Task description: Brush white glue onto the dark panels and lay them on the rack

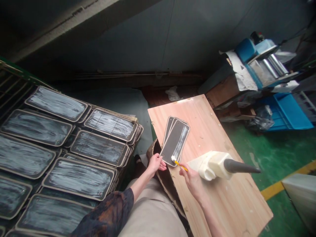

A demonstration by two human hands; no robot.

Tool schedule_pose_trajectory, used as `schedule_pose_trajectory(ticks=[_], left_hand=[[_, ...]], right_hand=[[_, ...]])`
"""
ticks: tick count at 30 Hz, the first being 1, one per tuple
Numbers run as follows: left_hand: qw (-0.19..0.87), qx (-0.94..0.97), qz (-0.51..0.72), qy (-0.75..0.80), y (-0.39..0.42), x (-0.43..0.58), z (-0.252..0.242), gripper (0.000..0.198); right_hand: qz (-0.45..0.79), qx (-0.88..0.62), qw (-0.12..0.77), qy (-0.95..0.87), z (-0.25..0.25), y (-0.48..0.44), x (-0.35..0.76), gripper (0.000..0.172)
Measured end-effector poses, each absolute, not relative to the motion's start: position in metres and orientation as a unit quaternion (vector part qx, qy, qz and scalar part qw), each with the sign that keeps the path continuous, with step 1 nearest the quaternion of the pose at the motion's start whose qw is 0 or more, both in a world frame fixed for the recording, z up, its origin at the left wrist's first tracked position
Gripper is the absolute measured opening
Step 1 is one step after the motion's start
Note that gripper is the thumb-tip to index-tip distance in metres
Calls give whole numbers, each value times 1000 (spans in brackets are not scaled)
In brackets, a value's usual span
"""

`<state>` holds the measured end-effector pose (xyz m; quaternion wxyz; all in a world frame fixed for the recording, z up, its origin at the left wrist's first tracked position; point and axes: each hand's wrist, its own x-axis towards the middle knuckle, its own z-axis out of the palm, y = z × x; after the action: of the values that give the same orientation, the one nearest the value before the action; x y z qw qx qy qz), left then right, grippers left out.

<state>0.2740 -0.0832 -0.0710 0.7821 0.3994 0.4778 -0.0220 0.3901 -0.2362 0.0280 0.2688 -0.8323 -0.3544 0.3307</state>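
Note:
My right hand (pixel 194 180) grips a brush with a yellow handle (pixel 183 168). Its white, coated tip rests on the lower end of a dark rectangular panel (pixel 172 140) with rounded corners and a pale edge. A streaky white smear (pixel 181 141) runs along the panel's right side. My left hand (pixel 156 163) pinches the panel's near left corner. Under that panel lie one or more similar panels (pixel 169 124), slightly fanned out. All of them rest on a wooden board (pixel 217 138). Close by my right hand, a white bottle (pixel 217 163) with a dark grey nozzle lies on its side.
Left of me, a wire rack (pixel 14 77) bears several panels (pixel 79 176) with white streaks, laid in overlapping rows. A machine with metal rollers (pixel 274 65) stands at the back right, above a blue crate (pixel 288 113). The green floor (pixel 249 144) has a yellow line.

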Motion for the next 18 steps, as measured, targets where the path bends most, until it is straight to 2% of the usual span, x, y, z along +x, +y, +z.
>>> schedule_pose_trajectory(ticks=[4,9,14,18], left_hand=[[781,413,-25,469,-82,273,-72,20],[774,429,-28,466,-81,274,-72,22],[772,435,-35,462,-80,274,-79,27],[777,432,-39,456,-81,274,-84,29]], right_hand=[[386,-798,352,-301,31,-232,396,37],[429,-750,432,-258,4,-199,445,42],[263,-795,482,-257,-18,-162,503,46],[138,-826,439,-325,-22,-139,521,43]])
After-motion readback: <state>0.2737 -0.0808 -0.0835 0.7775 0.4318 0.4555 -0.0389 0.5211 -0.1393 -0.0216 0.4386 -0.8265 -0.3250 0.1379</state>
